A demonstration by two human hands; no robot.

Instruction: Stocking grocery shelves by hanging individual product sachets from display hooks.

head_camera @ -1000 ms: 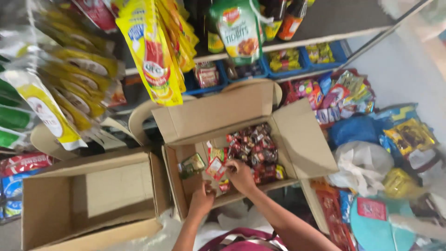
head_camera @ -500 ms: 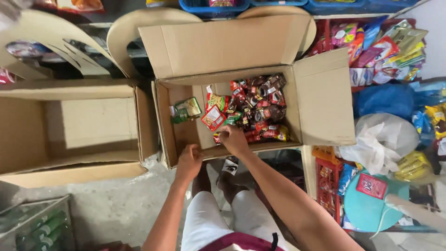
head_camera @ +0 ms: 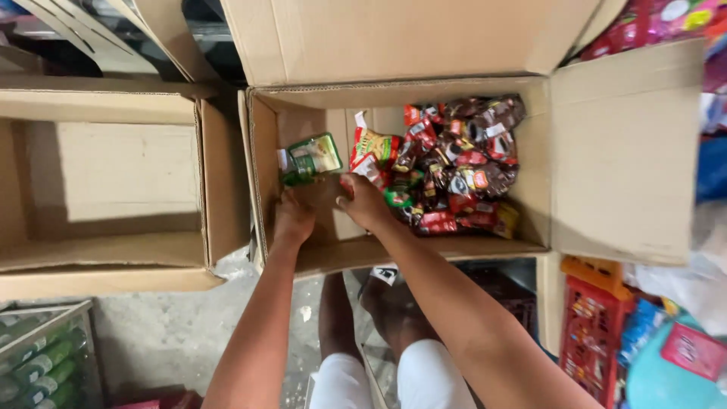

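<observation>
Both your hands have gone deeper into the open cardboard box (head_camera: 303, 257) since half a second ago; the view has closed in on it too. Your left hand (head_camera: 294, 217), earlier at the near wall, now lies inside on the bare box floor, fingers curled loosely, holding nothing that shows, just below the green packet (head_camera: 312, 157). Your right hand (head_camera: 366, 201) has moved up from the near edge to the heap of red and brown sachets (head_camera: 458, 167); its fingertips touch the red-and-white sachet (head_camera: 369, 168) at the heap's left edge; cannot tell if they grip it. The green packet lies where it was. Judgement: the sorting is now at the loose left-side items. Second box (head_camera: 113, 250) to the left stands open, nothing in it
</observation>
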